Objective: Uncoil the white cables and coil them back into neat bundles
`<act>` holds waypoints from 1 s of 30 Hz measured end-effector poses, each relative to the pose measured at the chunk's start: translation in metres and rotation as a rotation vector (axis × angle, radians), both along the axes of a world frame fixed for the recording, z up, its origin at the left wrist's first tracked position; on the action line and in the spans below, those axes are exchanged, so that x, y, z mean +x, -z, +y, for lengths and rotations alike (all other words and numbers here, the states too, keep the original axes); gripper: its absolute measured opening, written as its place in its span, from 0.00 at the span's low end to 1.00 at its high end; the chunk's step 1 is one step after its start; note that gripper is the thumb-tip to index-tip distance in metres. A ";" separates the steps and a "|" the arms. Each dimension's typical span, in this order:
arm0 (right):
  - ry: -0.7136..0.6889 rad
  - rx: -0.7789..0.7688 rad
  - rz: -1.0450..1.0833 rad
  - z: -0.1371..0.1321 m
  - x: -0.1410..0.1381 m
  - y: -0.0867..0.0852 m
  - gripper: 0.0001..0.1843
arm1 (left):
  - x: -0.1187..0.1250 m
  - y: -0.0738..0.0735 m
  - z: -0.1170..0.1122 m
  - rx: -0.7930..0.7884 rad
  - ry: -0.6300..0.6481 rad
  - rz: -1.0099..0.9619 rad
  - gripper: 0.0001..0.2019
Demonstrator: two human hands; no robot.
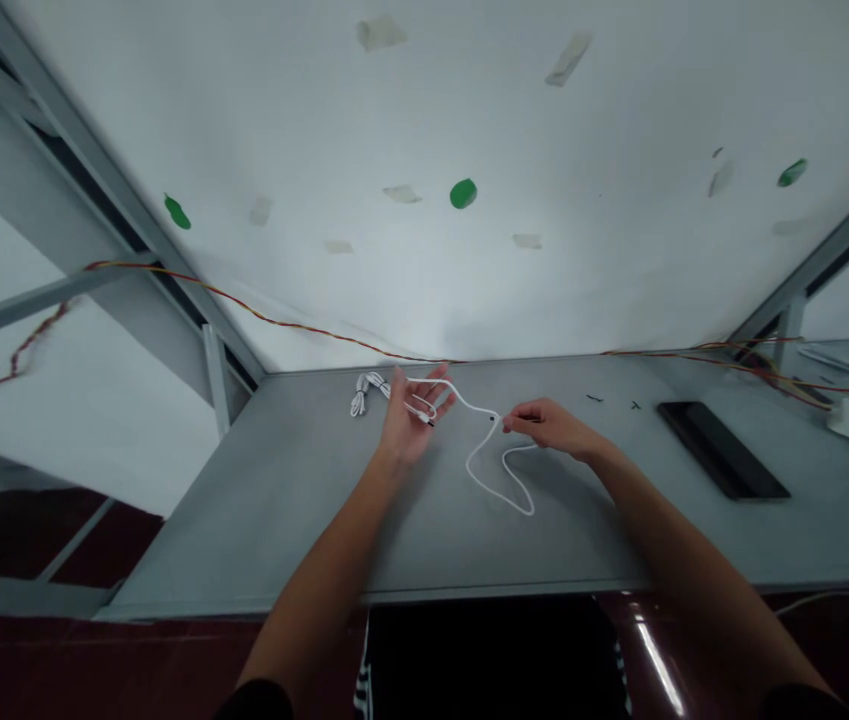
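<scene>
Well, a thin white cable (485,490) lies in a loose, looping curve on a flat grey tabletop (266,530), its far stretch lifted between the two hands. The left hand (407,418) is spread wide, palm up and fingers fanned well apart, with the cable and a small white plug (418,410) lying across the fingers; whether they have a real hold on it, I cannot tell. The right hand (550,426) is nearly closed, thumb and forefinger pinched on the cable. Just beyond the left hand sits a small bundle of looped white cord (368,392). Well off to the right lies a long, flat black rectangular tray (720,450); nothing inside it can be made out. Past that, red-and-yellow twisted wires (761,365) run along the table's far edge.
</scene>
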State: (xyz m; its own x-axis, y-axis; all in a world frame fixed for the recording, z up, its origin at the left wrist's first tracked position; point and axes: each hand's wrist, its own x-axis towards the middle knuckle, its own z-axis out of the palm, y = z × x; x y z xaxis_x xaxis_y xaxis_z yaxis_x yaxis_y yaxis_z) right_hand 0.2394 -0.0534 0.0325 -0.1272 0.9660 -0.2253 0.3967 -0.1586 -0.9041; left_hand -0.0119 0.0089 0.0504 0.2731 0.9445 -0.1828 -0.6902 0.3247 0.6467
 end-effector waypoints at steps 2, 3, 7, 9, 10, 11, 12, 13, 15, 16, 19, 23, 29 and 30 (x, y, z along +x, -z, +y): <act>0.033 0.005 0.007 0.002 0.003 0.005 0.25 | -0.003 0.000 0.000 -0.032 -0.006 -0.010 0.17; 0.053 0.007 0.018 0.004 0.004 0.006 0.26 | -0.004 0.000 0.001 -0.050 -0.007 -0.019 0.13; 0.141 0.014 0.075 0.006 0.008 0.006 0.28 | -0.003 0.005 0.005 -0.085 0.005 -0.057 0.09; 0.190 0.033 0.140 0.006 0.010 0.004 0.30 | 0.000 0.009 0.007 -0.060 0.037 0.006 0.12; 0.214 0.048 0.194 0.006 0.011 0.002 0.30 | 0.001 0.011 0.008 -0.043 0.045 0.076 0.14; 0.236 0.062 0.260 0.005 0.012 0.000 0.30 | 0.003 0.013 0.008 -0.020 0.036 0.162 0.14; 0.259 0.077 0.334 0.005 0.014 -0.002 0.30 | 0.004 0.016 0.009 0.017 0.011 0.254 0.14; 0.283 0.094 0.409 0.005 0.016 -0.004 0.29 | 0.005 0.019 0.008 0.075 -0.021 0.348 0.13; 0.339 0.125 0.539 0.005 0.023 -0.007 0.27 | 0.005 0.025 0.008 0.257 -0.063 0.547 0.11; 0.371 0.140 0.588 0.006 0.027 -0.009 0.25 | 0.005 0.028 0.008 0.368 -0.057 0.659 0.11; 0.485 0.185 0.675 0.010 0.043 -0.010 0.20 | 0.001 0.039 0.008 0.662 0.044 1.010 0.12; 0.673 0.253 0.750 0.014 0.062 -0.008 0.18 | -0.005 0.058 0.011 0.828 0.193 1.239 0.16; 0.798 0.286 0.781 0.015 0.079 -0.006 0.16 | -0.007 0.070 0.015 0.795 0.157 1.236 0.19; 0.808 0.287 0.782 0.015 0.080 -0.006 0.16 | -0.006 0.068 0.015 0.779 0.163 1.201 0.18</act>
State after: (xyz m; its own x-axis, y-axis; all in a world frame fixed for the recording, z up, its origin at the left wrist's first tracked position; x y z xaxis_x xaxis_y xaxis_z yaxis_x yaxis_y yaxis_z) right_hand 0.3194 -0.0387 0.0386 0.5425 0.8318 -0.1171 -0.4095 0.1402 -0.9015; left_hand -0.0179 0.0235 -0.0178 0.4403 0.8829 0.1629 0.3984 -0.3548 0.8458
